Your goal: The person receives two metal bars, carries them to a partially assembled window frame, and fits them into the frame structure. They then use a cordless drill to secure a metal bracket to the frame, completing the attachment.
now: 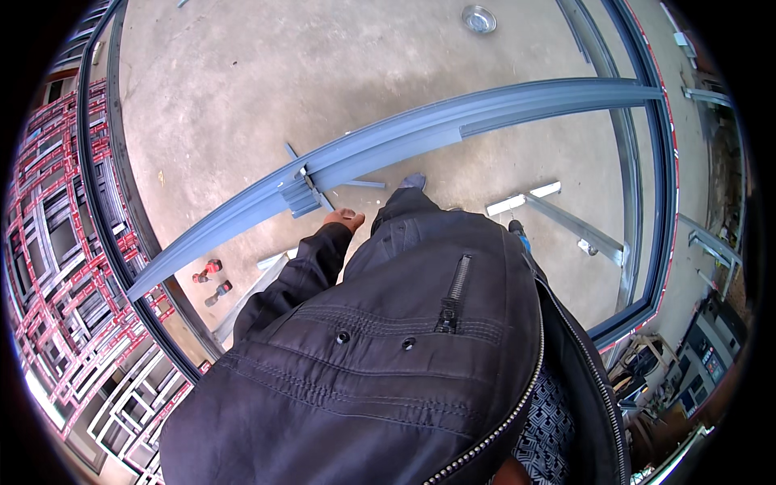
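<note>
My left hand (345, 218) hangs at the end of a dark jacket sleeve, fingers curled, just below a bundle of long grey metal profiles (420, 133). The bundle runs from lower left to upper right above the concrete floor. Whether the hand touches the profiles or holds anything is unclear. My right hand is hidden behind my dark jacket (404, 339). A small blue object (521, 239) pokes out at the jacket's right edge. The toe of my shoe (414, 179) shows beyond the hand.
Two red and black power tools (212, 280) lie on the floor at the left. A large grey frame (656, 202) borders the right side, with short profile pieces (524, 200) inside it. Stacked frames with red tape (56, 242) fill the left. A metal bowl (478, 18) sits far ahead.
</note>
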{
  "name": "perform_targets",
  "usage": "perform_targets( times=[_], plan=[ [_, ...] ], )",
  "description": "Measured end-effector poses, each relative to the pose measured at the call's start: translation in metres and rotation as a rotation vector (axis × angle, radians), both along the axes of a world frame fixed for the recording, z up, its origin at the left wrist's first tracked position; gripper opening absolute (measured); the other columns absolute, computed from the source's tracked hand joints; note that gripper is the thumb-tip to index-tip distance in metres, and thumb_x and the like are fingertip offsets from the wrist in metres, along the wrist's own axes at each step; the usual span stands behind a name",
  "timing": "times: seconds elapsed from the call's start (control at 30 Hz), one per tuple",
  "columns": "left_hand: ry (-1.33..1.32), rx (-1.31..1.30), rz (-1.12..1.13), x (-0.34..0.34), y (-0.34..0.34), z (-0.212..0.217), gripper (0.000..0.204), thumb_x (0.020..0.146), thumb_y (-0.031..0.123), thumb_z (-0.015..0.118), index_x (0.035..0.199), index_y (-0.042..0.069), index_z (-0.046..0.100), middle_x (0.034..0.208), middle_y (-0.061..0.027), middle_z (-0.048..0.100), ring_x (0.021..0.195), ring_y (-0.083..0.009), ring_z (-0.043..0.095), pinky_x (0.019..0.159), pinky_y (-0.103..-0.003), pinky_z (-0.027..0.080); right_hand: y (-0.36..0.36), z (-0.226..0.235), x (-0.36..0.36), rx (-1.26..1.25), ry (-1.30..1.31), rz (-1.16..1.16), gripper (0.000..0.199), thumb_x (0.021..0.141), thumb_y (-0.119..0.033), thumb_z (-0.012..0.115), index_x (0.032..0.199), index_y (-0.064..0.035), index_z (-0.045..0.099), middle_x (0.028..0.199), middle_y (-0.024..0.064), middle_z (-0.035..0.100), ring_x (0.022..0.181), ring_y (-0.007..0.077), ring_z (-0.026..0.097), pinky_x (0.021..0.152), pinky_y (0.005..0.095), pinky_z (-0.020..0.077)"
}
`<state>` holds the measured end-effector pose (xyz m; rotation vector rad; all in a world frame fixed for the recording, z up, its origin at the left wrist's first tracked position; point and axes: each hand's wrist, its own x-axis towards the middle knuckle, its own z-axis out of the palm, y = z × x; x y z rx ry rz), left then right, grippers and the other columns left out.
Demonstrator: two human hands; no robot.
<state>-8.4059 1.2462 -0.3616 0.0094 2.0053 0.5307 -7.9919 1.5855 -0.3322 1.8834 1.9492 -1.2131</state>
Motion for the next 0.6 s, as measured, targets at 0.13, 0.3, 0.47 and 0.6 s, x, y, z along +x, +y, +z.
perform_targets(
  times=[0.13,0.3,0.47,0.6],
  plan=[
    [0.044,0.124,0.005,0.001,0.004,0.017,0.060,0.085,0.046,0.078,0.117,-0.004,0.070,0.110,-0.0183,0.075,0.105,-0.0281,0.072,0.094,-0.038,0.054,0.000,0.002,0.002,0.006,0.004,-0.011,0.077,0.065,-0.041,0.092,0.129,-0.0067,0.067,0.106,0.0160,0.076,0.098,0.0286,0.075,0.090,0.0398,0.0573],
    [0.043,0.263,0.046,0.002,0.017,0.089,0.056,0.089,0.042,0.076,0.120,-0.004,0.068,0.109,-0.0186,0.075,0.103,-0.0273,0.072,0.093,-0.038,0.055,-0.004,0.003,0.007,0.005,0.003,-0.033,0.077,0.065,-0.041,0.091,0.129,-0.0066,0.067,0.106,0.0160,0.076,0.099,0.0287,0.075,0.091,0.0398,0.0573],
    [0.076,0.372,-0.199,-0.005,0.037,0.188,0.033,0.098,0.022,0.070,0.122,-0.001,0.067,0.105,-0.0154,0.075,0.096,-0.0235,0.073,0.086,-0.034,0.058,-0.005,0.000,0.008,0.007,0.001,-0.042,0.077,0.065,-0.041,0.091,0.129,-0.0064,0.067,0.106,0.0160,0.076,0.099,0.0288,0.075,0.091,0.0398,0.0573],
    [0.188,0.464,-0.475,-0.027,0.073,0.300,0.029,0.093,0.010,0.071,0.120,0.001,0.067,0.096,-0.0153,0.072,0.084,-0.0263,0.071,0.076,-0.035,0.057,-0.008,-0.003,0.009,0.008,0.006,-0.046,0.077,0.064,-0.042,0.091,0.129,-0.0063,0.068,0.106,0.0160,0.076,0.099,0.0288,0.075,0.091,0.0398,0.0574]
  ],
)
